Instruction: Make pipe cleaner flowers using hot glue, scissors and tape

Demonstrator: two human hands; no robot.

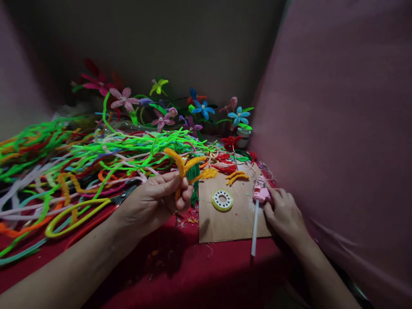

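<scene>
My left hand [164, 191] pinches the stem of a partly formed orange pipe-cleaner flower [182, 165], its fuzzy petals spreading upward and to the right. My right hand [285, 214] is closed at the handle side of a pink hot glue gun [261, 189], with part of the grip hidden by the fingers. A translucent glue stick [254, 231] juts from the gun toward me. Beneath the gun is a thin wooden board [225, 227]. On it lie a yellow-rimmed roll of tape [222, 200] and several short orange pipe-cleaner pieces [237, 177].
Heaped pipe cleaners [128, 150] in many colours cover the left side. Scissors [80, 210] with yellow and red handles lie beside my left forearm. Finished flowers [202, 109] stand along the back, near a small white jar [243, 137]. A pink cloth [337, 107] hangs at the right.
</scene>
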